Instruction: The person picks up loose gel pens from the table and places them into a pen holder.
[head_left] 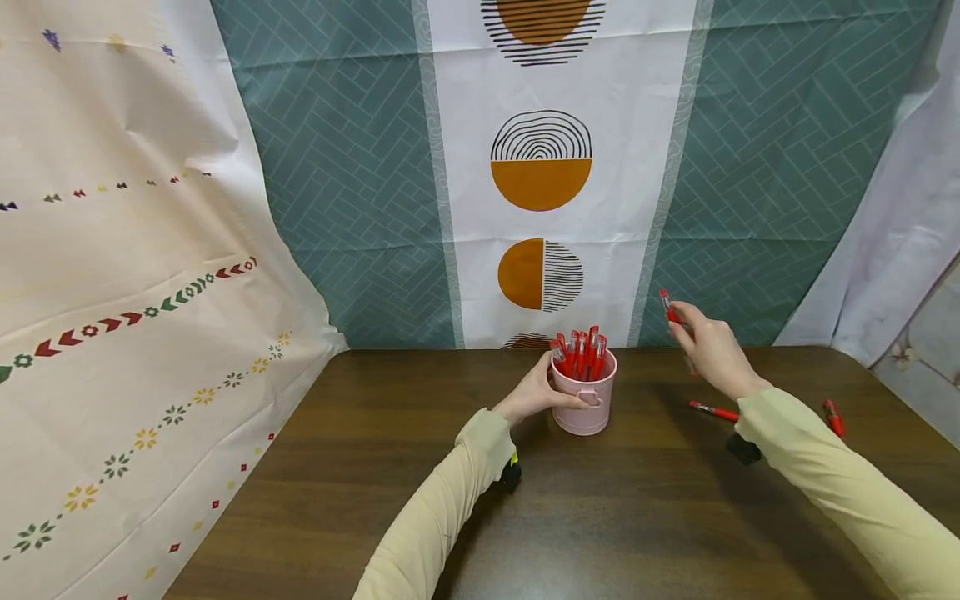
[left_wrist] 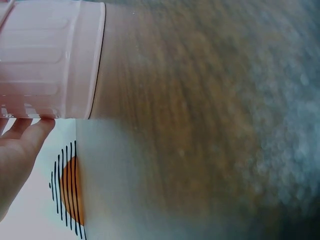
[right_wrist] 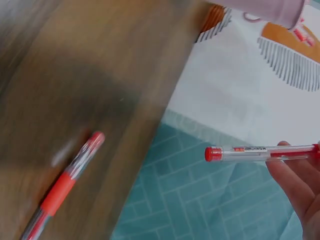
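Observation:
A pink bucket [head_left: 582, 417] stands upright on the table, holding several red pens [head_left: 579, 354] with their ends above its rim. My left hand [head_left: 538, 390] grips the bucket from its left side, thumb across the front near the small handle; the left wrist view shows fingers [left_wrist: 37, 135] against the bucket wall [left_wrist: 40, 60]. To the right of the bucket, my right hand [head_left: 712, 348] is raised above the table and pinches a red pen [head_left: 667, 305], which the right wrist view shows as a clear-barrelled gel pen [right_wrist: 250, 153].
Two more red pens lie on the table at the right: one pen [head_left: 712, 410] beneath the right forearm, another pen [head_left: 834, 418] farther right. Behind the brown table [head_left: 360, 467] hangs a patterned cloth [head_left: 352, 167]. A cream cloth [head_left: 150, 275] drapes along the left side.

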